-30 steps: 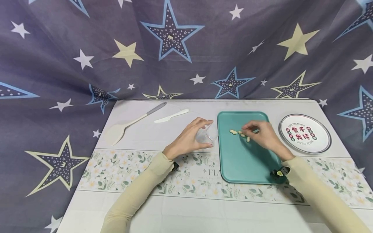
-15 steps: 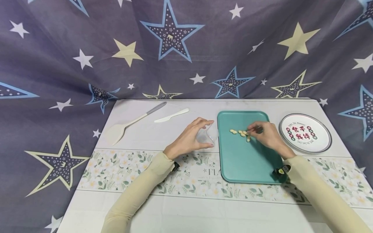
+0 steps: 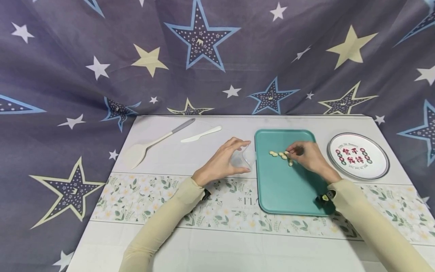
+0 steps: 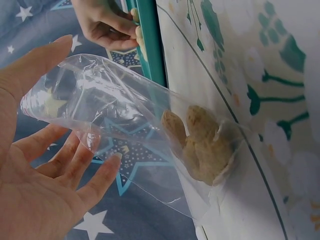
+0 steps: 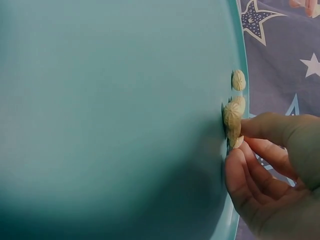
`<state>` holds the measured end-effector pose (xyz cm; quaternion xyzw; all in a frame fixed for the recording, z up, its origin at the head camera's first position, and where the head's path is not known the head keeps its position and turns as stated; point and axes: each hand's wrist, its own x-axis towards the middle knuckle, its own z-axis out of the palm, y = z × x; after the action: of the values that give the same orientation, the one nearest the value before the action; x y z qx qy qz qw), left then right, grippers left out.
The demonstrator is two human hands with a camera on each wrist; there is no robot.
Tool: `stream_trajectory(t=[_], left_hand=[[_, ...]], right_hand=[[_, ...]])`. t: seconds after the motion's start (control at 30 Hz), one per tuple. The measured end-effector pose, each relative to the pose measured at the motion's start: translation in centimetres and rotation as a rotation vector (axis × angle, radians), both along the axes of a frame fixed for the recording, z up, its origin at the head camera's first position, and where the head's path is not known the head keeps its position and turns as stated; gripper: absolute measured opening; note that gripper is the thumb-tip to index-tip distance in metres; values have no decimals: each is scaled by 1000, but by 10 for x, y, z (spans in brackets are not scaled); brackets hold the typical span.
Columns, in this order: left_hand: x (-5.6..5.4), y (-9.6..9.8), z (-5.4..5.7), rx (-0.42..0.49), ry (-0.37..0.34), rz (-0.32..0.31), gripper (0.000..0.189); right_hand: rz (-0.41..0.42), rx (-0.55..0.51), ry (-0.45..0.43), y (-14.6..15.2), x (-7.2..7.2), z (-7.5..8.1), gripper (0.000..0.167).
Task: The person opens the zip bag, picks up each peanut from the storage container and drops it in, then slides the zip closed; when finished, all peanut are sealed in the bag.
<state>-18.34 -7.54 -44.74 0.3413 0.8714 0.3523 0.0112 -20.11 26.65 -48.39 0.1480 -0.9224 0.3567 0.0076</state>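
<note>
My left hand (image 3: 222,160) holds a clear plastic bag (image 3: 242,158) beside the tray's left edge, thumb and fingers spread round its mouth. Inside the bag (image 4: 120,105), the left wrist view shows several peanuts (image 4: 210,145) gathered at the bottom. Over the green tray (image 3: 289,189), my right hand (image 3: 307,156) pinches a peanut (image 5: 239,142) between thumb and fingertips. Other peanuts (image 3: 283,155) lie close by in a loose cluster, one of them (image 5: 238,80) slightly apart. The pinched peanut is partly hidden by the fingers.
A white plate (image 3: 358,155) with red characters stands to the right of the tray. At the back left lie a cream ladle (image 3: 137,155) with a grey handle end and a white knife (image 3: 201,134). A starry cloth (image 3: 217,56) hangs behind the table.
My right hand has shifted slightly right across the peanuts, its fingertips now at the peanut on the cluster's right side. The left hand and the bag have stayed in place.
</note>
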Motion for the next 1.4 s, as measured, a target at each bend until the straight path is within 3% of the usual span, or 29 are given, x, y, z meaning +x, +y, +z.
stream_trajectory(t=[0.67,1.4], left_hand=[[0,2,-1,2,-2,0,85],[-1,4,-3,0,-12,10,87]], right_hand=[[-15,9,-16,-2,-2,3,13],[32,-75,98,-48,22,32,13]])
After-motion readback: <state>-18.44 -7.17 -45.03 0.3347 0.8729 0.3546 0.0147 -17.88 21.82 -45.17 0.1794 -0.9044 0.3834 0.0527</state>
